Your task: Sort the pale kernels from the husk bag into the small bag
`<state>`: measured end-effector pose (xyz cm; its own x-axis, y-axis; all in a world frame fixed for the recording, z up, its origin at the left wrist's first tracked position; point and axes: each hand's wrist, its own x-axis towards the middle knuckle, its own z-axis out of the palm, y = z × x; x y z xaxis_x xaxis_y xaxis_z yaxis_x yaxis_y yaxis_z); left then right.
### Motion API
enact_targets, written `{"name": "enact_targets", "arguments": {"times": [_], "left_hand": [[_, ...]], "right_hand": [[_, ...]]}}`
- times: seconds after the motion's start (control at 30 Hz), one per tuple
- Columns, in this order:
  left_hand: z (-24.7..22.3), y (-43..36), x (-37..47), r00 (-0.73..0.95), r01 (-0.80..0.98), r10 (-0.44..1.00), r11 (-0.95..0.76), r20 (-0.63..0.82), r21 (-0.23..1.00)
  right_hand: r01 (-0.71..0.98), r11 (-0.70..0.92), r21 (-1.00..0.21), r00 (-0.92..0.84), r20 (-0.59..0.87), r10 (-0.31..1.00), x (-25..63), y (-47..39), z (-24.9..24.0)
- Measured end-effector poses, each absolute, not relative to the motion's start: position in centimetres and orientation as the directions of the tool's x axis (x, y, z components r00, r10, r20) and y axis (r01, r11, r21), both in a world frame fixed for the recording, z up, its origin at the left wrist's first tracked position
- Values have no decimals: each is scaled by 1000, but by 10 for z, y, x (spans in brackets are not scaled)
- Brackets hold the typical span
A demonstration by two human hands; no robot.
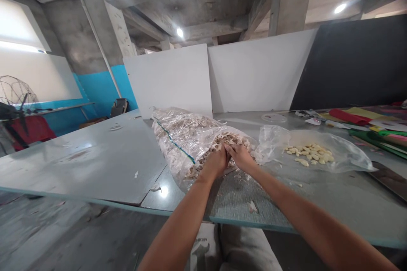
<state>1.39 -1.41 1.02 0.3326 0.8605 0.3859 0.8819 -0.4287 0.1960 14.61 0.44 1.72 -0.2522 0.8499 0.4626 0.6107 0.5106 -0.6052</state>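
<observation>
A large clear plastic bag lies on its side on the table, stuffed with dry, papery flakes that look like garlic skins. At its open mouth my left hand and my right hand meet, fingers closed and thumbs close together. Whatever is pinched between them is too small and hidden to make out. To the right, pale peeled garlic cloves lie in a second, flatter clear bag.
The grey table has a front edge just before my legs. Scraps of skin are scattered on it. Coloured sheets and a dark flat object lie at the right. White panels stand behind.
</observation>
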Motion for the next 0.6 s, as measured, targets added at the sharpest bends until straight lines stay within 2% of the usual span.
{"name": "enact_targets", "arguments": {"times": [0.37,0.6], "left_hand": [[13,-18,14,290,901,885,-381,365,208],[12,-17,12,309,895,876,-399,370,197]], "right_hand": [[697,447,-560,-151,495,856,137,8,8],[686,415,-598,-135,456,880,138,5,13]]}}
